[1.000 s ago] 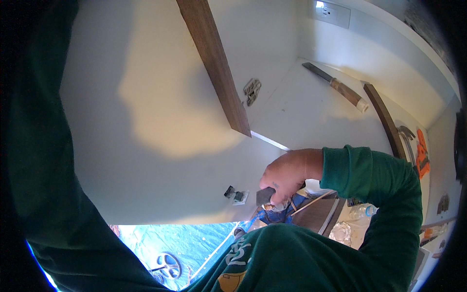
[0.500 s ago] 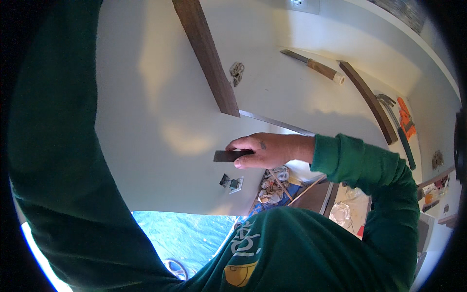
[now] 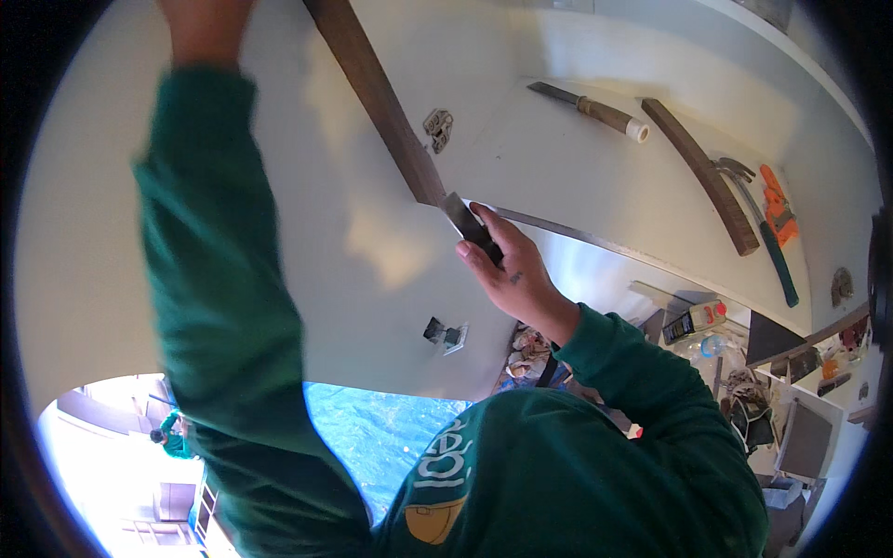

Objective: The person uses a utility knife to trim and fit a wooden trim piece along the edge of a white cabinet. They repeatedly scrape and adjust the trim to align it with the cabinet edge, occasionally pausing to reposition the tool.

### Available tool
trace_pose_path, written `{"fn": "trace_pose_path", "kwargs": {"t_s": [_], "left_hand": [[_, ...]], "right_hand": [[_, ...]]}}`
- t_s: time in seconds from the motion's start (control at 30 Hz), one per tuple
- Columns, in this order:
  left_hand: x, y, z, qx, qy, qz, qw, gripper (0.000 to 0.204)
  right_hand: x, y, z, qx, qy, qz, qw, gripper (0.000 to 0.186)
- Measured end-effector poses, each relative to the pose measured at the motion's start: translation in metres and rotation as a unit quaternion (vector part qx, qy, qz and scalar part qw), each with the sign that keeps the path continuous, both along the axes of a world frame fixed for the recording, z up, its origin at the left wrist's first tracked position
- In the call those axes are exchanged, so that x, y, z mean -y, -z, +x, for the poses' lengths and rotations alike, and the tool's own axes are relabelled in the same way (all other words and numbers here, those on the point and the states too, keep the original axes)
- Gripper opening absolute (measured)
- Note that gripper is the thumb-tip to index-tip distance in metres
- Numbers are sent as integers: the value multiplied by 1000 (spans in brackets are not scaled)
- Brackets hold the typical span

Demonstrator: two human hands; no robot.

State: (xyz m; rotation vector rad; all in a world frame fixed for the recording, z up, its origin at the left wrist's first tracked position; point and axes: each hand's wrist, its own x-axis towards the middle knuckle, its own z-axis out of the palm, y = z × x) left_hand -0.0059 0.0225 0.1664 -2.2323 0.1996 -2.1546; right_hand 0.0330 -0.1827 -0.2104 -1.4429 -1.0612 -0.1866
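Observation:
My right hand (image 3: pixel 513 270) is closed around a small dark rectangular block (image 3: pixel 459 216) with a greyish face. The block's upper end is right beside the lower end of a dark brown wood strip (image 3: pixel 377 102) lying on the white panel; whether they touch I cannot tell. My left arm stretches up to the top edge, where only the wrist of my left hand (image 3: pixel 206 33) shows; its fingers are out of the picture. A metal hinge (image 3: pixel 437 130) sits to the right of the strip, and another hinge (image 3: pixel 446 335) is fixed lower on the panel.
On the white surface at right are a wood-handled chisel (image 3: pixel 595 112), a second brown strip (image 3: pixel 702 177), a claw hammer (image 3: pixel 763 223) and an orange tool (image 3: pixel 778 206). Below lie a blue tarp (image 3: pixel 367 432) and bottles (image 3: pixel 712 346). Far lower left, another person (image 3: pixel 174 435) appears.
My right hand has moved up and tilted, bringing the block to the wood strip's lower end. My left forearm has swung right, so its wrist now shows at the top.

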Motion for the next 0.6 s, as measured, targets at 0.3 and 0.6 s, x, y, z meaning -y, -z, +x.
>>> {"fn": "trace_pose_path", "kwargs": {"t_s": [0.3, 0.6], "left_hand": [[71, 305, -35, -296, 141, -413, 850, 34], [80, 348, -1, -341, 38, -382, 858, 39]], "right_hand": [[-1, 7, -1, -63, -24, -34, 997, 50], [-18, 29, 12, -4, 17, 34, 999, 60]]}}
